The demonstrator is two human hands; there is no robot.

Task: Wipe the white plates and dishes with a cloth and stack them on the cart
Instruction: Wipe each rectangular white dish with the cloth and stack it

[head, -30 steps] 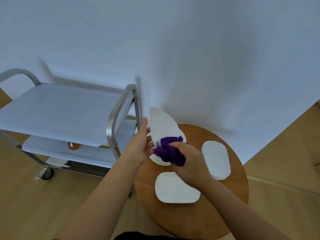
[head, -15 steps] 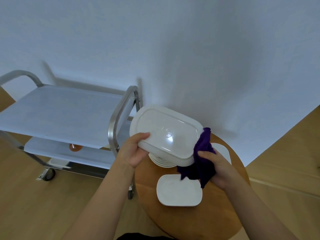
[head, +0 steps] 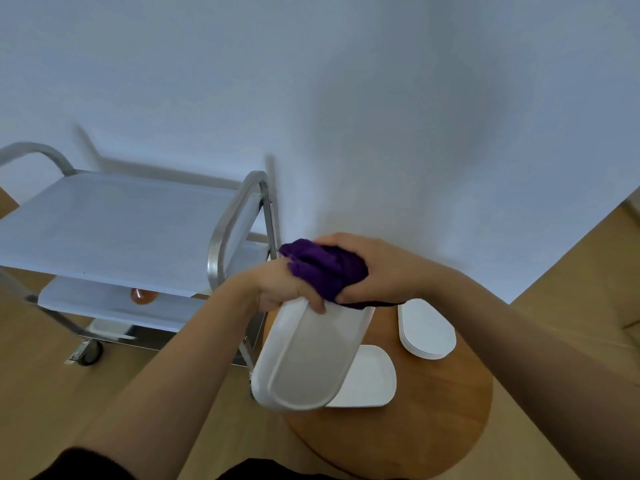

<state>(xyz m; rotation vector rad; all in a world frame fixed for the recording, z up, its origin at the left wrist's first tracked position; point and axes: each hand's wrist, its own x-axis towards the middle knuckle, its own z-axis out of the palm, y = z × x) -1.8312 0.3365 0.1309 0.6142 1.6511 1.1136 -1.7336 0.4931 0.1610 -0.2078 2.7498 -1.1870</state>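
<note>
My left hand (head: 284, 289) grips the far rim of a white oblong dish (head: 308, 358), tilted toward me above the round wooden table (head: 433, 427). My right hand (head: 377, 268) grips a bunched purple cloth (head: 325, 268) against the dish's far end. A white square plate (head: 370, 379) lies flat on the table, partly hidden under the dish. A stack of white oval plates (head: 427, 330) sits at the table's right. The steel cart (head: 114, 230) stands to the left with a bare top shelf.
The cart's lower shelf carries a small orange object (head: 142, 295). Its upright handle rail (head: 235, 220) stands close to my left hand. A white wall rises behind. Wooden floor surrounds table and cart.
The dish has turned from bottom-up and crosswise to lengthwise with its inside facing me. My right hand moved the cloth from the dish's right edge up to its far end.
</note>
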